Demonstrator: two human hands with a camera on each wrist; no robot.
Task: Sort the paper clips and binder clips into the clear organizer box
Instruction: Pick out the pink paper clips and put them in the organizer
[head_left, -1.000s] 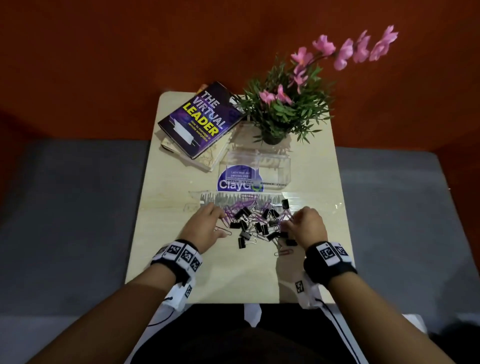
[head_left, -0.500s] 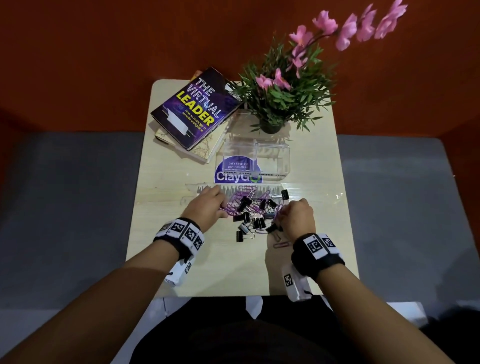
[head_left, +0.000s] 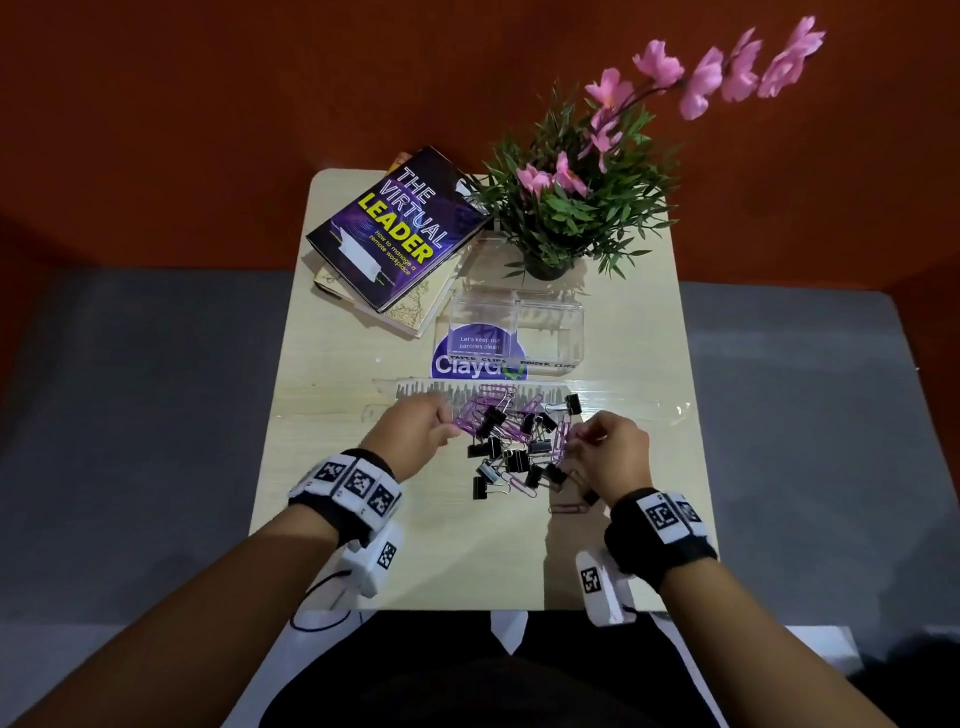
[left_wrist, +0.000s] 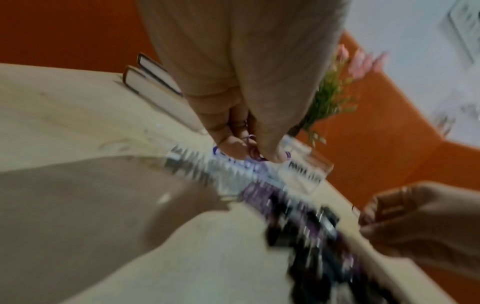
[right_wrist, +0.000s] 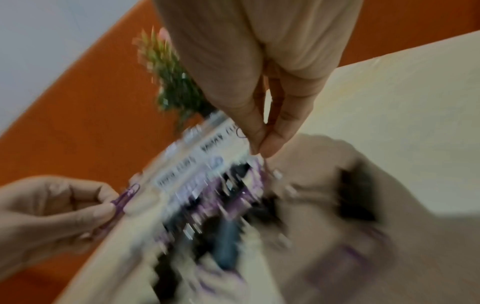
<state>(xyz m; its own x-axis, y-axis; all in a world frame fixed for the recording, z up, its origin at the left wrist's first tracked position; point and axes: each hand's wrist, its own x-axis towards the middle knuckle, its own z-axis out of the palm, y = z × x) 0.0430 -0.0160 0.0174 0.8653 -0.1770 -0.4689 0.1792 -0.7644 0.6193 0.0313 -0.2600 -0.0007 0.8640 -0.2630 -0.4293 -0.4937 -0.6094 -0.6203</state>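
A mixed pile of purple paper clips and black binder clips (head_left: 514, 444) lies mid-table, blurred in both wrist views. Behind it stands the clear organizer box (head_left: 550, 332), two compartments with handwritten labels on the front. My left hand (head_left: 449, 428) is at the pile's left edge and pinches purple paper clips (left_wrist: 253, 151) between thumb and fingers; they also show in the right wrist view (right_wrist: 124, 199). My right hand (head_left: 579, 441) is at the pile's right edge, thumb and forefinger (right_wrist: 275, 142) pinching a thin purple paper clip (right_wrist: 267, 166).
A clear ruler (head_left: 431, 389) lies between the pile and the box. Stacked books (head_left: 395, 234) sit at the back left, a potted plant with pink flowers (head_left: 566, 208) at the back right. One loose paper clip (head_left: 569, 508) lies by my right wrist.
Both hands have gone from resting on the pile's sides to pinching paper clips at its edges. The pile has been drawn a little closer together.
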